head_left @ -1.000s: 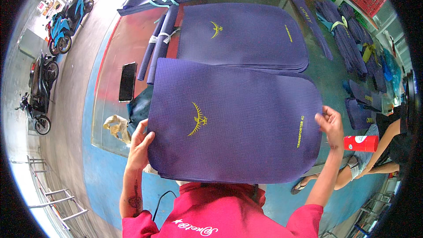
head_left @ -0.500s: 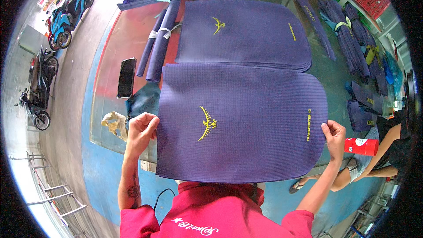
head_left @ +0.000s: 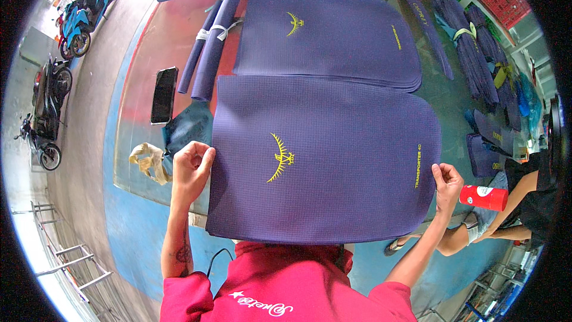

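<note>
A purple textured fabric panel (head_left: 339, 173) lies spread in front of me, with a yellow winged emblem on its left part and small yellow lettering near its rounded right edge. At the left edge, my left hand (head_left: 193, 170) is closed in a pinch on the panel. My right hand (head_left: 447, 186) pinches the right edge between thumb and fingers. Just beyond, partly overlapped by this panel, a stack of matching purple panels (head_left: 333, 36) rests on the glass-topped table (head_left: 140, 161).
Left of the stack are rolled purple fabric pieces (head_left: 207, 62), a black phone (head_left: 164, 96), a dark blue cloth (head_left: 189, 125) and a beige strap (head_left: 152, 164). Tied purple bundles (head_left: 468, 48) lie at the right. Another person's arm (head_left: 515, 197) is near a red cylinder (head_left: 484, 197).
The whole view has shifted slightly, with the table's things appearing a little higher and further left. Both hands keep their pinch on the panel's edges.
</note>
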Demonstrator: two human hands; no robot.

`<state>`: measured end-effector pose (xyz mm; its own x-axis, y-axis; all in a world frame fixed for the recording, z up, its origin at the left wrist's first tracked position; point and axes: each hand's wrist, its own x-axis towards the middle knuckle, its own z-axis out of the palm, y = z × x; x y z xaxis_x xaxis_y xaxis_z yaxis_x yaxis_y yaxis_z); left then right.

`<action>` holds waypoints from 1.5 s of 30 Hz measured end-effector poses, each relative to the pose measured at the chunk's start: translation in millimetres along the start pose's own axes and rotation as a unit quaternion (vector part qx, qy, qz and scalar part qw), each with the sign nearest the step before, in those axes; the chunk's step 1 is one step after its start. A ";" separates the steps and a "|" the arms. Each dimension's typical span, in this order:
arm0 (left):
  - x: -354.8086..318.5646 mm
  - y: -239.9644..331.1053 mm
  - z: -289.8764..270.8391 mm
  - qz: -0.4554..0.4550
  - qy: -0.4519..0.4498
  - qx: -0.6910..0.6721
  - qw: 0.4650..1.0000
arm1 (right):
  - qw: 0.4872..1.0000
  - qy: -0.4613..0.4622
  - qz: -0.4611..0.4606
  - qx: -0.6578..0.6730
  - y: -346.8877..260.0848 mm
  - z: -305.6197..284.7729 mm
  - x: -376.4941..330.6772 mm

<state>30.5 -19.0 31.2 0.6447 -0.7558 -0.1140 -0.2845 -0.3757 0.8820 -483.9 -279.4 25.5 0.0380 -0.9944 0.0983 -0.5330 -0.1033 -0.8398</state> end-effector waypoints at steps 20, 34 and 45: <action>121.6 68.9 30.7 0.343 -0.033 0.249 0.905 | 0.973 -0.184 -0.110 -0.082 -28.3 28.3 12.2; 211.3 70.1 54.3 0.310 -0.013 0.327 0.893 | 0.899 -0.079 0.073 0.424 42.2 39.3 21.9; 287.8 41.4 87.2 0.122 0.024 0.426 0.896 | 0.968 0.021 0.029 0.249 38.5 46.1 14.4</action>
<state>142.3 -298.8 -4.9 0.5135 -0.8551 0.0724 -0.8465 -0.4909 0.2059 -465.0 -298.7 -30.1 -0.0200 -0.9982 0.0566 -0.0589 -0.0553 -0.9967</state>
